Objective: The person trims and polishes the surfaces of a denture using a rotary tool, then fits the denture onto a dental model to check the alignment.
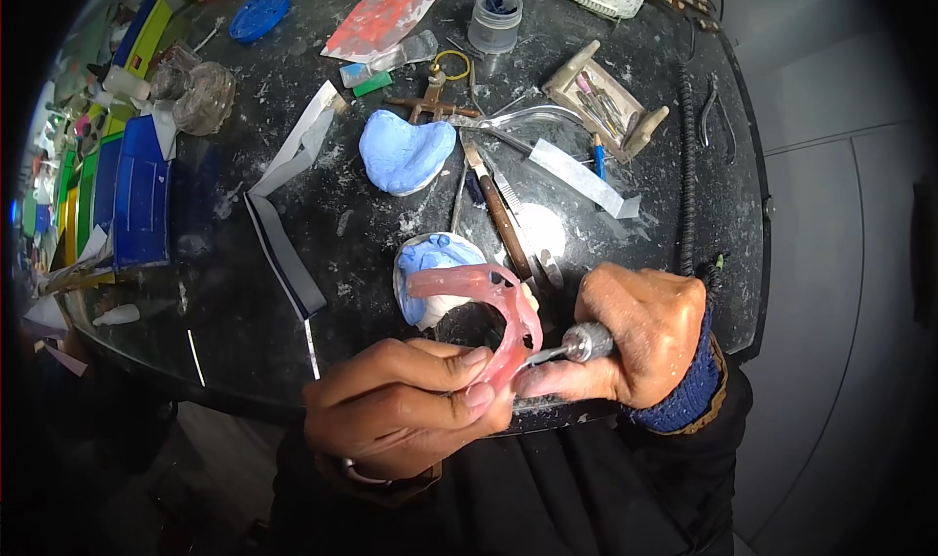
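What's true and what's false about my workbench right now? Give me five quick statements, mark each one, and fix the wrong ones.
1. The left hand grips the pink piece. True.
2. The right hand holds a metal tool. True.
3. The pink piece is solid, without holes. False: it has openings.
4. The blue lid lies left of the jar. True.
5. The jar is empty. False: it holds something dark blue.

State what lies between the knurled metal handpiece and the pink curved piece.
The head view shows a thin metal bit running from the handpiece, held in the right hand, toward the pink curved piece; tip contact is unclear.
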A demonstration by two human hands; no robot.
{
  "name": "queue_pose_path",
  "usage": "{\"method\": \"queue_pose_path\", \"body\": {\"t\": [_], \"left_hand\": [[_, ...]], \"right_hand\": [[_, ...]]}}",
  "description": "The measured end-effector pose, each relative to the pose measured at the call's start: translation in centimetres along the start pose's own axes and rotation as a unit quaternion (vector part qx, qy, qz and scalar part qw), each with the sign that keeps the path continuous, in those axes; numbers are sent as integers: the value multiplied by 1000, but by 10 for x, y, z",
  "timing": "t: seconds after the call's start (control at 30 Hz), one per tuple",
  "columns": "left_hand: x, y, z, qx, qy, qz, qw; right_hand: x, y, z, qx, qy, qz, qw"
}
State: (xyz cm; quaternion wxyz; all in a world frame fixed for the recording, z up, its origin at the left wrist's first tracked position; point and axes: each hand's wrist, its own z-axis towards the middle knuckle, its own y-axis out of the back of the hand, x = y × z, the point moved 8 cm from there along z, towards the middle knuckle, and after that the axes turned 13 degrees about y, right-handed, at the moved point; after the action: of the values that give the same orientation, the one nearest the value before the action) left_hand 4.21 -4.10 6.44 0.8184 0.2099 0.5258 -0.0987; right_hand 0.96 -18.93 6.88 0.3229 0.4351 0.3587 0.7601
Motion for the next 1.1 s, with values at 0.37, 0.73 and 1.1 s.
{"method": "queue_pose_path", "body": {"t": [0.37,0.73,1.1], "left_hand": [[8,4,2,-11,34,-73,997],[47,-20,-9,92,330,-471,813],[7,7,10,-20,51,-47,997]], "right_hand": [[0,9,-2,-41,30,24,998],[0,19,6,-88,103,124,983],[4,24,4,-106,83,119,984]]}}
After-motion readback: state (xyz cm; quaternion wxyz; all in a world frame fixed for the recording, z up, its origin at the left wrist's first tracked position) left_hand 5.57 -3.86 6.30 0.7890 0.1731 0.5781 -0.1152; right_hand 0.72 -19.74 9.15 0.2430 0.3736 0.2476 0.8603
